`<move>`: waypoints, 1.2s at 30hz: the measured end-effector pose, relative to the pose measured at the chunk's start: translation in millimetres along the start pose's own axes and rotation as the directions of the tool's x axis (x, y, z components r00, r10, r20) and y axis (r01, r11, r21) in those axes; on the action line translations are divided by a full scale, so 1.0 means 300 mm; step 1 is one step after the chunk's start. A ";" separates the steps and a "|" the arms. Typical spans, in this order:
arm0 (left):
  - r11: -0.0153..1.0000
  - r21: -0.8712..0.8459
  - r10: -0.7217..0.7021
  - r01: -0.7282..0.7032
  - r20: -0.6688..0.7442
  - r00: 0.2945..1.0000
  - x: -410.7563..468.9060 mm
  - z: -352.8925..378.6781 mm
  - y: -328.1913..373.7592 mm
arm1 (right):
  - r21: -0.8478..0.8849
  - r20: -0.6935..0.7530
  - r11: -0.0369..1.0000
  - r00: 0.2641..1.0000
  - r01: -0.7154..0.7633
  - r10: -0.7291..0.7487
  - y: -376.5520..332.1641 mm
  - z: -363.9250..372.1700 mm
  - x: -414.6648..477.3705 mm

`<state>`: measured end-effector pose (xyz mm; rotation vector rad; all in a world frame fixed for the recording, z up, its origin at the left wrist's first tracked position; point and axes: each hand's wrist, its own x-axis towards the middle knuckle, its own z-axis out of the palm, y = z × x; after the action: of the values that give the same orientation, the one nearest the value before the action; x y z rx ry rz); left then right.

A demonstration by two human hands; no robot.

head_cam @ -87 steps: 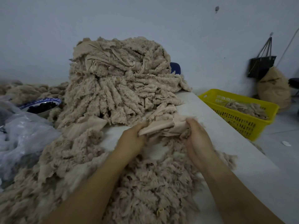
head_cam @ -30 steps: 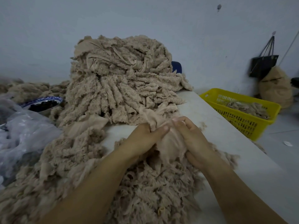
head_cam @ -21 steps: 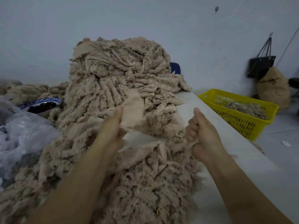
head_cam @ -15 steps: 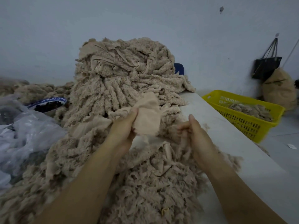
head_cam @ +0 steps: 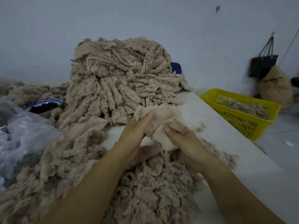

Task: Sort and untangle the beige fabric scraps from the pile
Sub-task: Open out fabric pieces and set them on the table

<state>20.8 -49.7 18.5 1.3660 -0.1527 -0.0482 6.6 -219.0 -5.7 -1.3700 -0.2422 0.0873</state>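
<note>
- Above the near heap (head_cam: 145, 183) on the table (head_cam: 226, 143), both hands hold one scrap (head_cam: 161, 117). The left hand (head_cam: 135, 135) lays its thumb along the cloth with fingers curled under. The right hand (head_cam: 186, 143) pinches it with the thumb on top, and its fingers are hidden beneath.
- Beige cloth lies in three places: the tall pile (head_cam: 123, 81) at the back, the loose heap under the wrists, and the piece in hand between them.
- The scrap's lower edge hangs into the heap. Frayed threads may snag there, and a pull could drag a clump up with it.
- A hard tug apart could tear the cloth rather than free it; the ragged edges suggest it gives easily.
- The pile stands high just behind the hands. Dragging a piece from its foot could bring strips sliding onto the bare patch of table.
- Wisps lie near the table's right edge, where a sweeping forearm could knock them to the floor.
- The yellow basket (head_cam: 258, 125) sits lower, right of the table and well apart from the hands. It holds a shallow layer of scraps (head_cam: 247, 107). A toss from here could miss it.
- The blue-rimmed bowl (head_cam: 53, 100) at left, hemmed in by cloth, holds something dark that I cannot identify. Fibres could fall into it.
- The plastic bag (head_cam: 27, 136) at far left shows dark contents, unclear.
- A black bag (head_cam: 263, 65) hangs on the wall above a tan sack (head_cam: 276, 89); the contents of both are hidden.
</note>
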 end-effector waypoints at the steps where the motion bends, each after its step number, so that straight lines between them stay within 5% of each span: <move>1: 1.000 -0.008 0.013 -0.013 -0.009 1.000 0.004 -0.007 0.006 | 0.001 -0.008 1.000 1.000 -0.016 0.016 0.001 -0.004 -0.004; 4: 0.997 0.072 0.011 -0.009 -0.028 1.000 -0.005 -0.029 0.023 | 0.055 -0.086 0.997 0.995 -0.051 0.056 -0.014 -0.005 0.000; 6: 0.935 0.355 0.001 -0.012 0.031 1.000 -0.019 -0.058 0.024 | 0.352 -0.211 0.933 0.978 0.068 0.009 -0.046 -0.040 0.016; 9: 0.596 0.802 -0.152 -0.037 0.159 0.975 -0.055 -0.093 -0.005 | 0.699 -0.369 0.662 0.929 0.269 0.012 -0.071 -0.144 0.028; 10: 0.515 0.856 -0.161 -0.050 0.154 0.975 -0.060 -0.095 -0.022 | 0.695 -0.393 0.675 0.917 0.249 0.066 -0.059 -0.159 0.028; 12: 0.469 0.879 -0.052 -0.088 0.127 0.991 -0.067 -0.090 -0.048 | 0.494 -0.409 0.861 0.906 0.117 0.112 -0.014 -0.141 0.031; 15: 0.631 0.772 0.124 -0.080 0.001 0.992 -0.076 -0.077 -0.050 | -0.097 -0.219 0.995 0.975 0.005 -0.026 0.023 -0.057 0.021; 17: 0.709 0.698 0.215 -0.104 -0.074 0.974 -0.083 -0.063 -0.035 | -0.444 0.016 0.895 0.999 0.046 -0.043 0.033 -0.003 0.004; 20: 0.722 0.679 0.268 -0.134 -0.095 0.959 -0.114 -0.048 -0.049 | -0.622 0.108 0.773 0.991 0.127 -0.076 0.063 0.022 0.000; 23: 0.716 0.683 0.196 -0.147 0.005 0.981 -0.137 -0.054 -0.082 | -0.401 -0.164 0.916 0.983 0.007 -0.080 0.040 -0.003 0.004; 26: 0.584 0.799 0.184 -0.144 0.042 0.982 -0.127 -0.064 -0.087 | -0.073 -0.366 0.990 0.926 -0.122 0.087 0.006 -0.043 0.016; 30: 0.536 0.838 0.313 -0.101 -0.086 0.946 -0.117 -0.097 -0.088 | 0.219 -0.433 0.976 0.895 -0.008 0.104 -0.022 -0.076 0.013; 34: 0.858 0.514 0.207 -0.001 -0.343 0.916 -0.106 -0.127 -0.078 | 0.308 -0.457 0.951 0.876 -0.010 0.157 -0.031 -0.100 0.002; 36: 0.971 0.239 0.058 0.019 -0.313 0.948 -0.103 -0.129 -0.073 | 0.281 -0.458 0.959 0.872 -0.039 0.170 -0.046 -0.087 -0.003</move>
<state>-3.2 -12.9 -13.1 1.5940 0.1038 0.2144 10.4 -246.9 3.0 -1.0958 0.2574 -0.1278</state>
